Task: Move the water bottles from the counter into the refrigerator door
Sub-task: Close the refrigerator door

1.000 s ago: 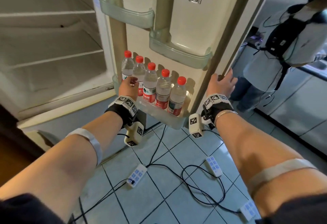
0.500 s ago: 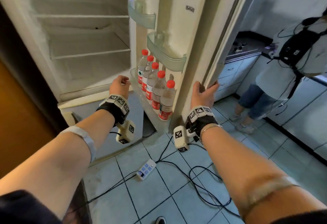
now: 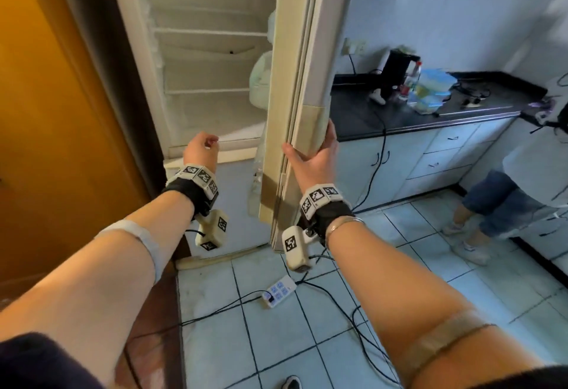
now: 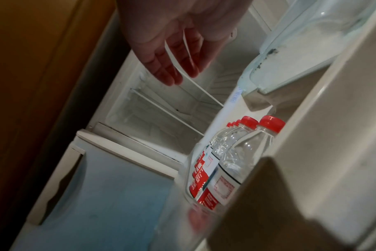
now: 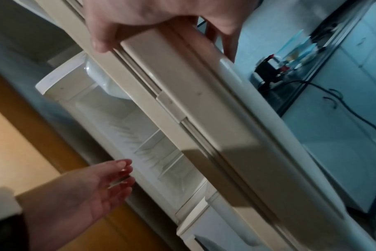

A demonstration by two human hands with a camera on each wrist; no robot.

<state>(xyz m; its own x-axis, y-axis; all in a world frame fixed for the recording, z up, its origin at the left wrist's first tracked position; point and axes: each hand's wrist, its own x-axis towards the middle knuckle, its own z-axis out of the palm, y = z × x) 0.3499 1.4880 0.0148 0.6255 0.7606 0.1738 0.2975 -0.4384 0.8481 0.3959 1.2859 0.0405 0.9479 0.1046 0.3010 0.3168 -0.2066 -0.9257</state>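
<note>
Several clear water bottles [image 4: 223, 163] with red caps and red labels stand in a row in the lowest shelf of the refrigerator door [image 3: 295, 112]. In the head view the door is edge-on and hides them. My right hand [image 3: 310, 155] grips the door's outer edge, thumb on the inner side and fingers round the outer side; the right wrist view shows the same grip [image 5: 161, 25]. My left hand [image 3: 201, 150] hangs free in front of the open refrigerator [image 3: 209, 81], fingers loosely relaxed [image 4: 174, 68] and holding nothing.
A dark counter [image 3: 430, 112] at the right carries a black appliance, one bottle and a plastic package. Another person [image 3: 522, 179] stands at the far right. A power strip [image 3: 278, 292] and cables lie on the tiled floor. A wooden door [image 3: 61, 112] is at the left.
The refrigerator door has swung towards the cabinet, from showing its shelves to standing edge-on, with my right hand on its edge. My left hand came off the bottle shelf and hangs free.
</note>
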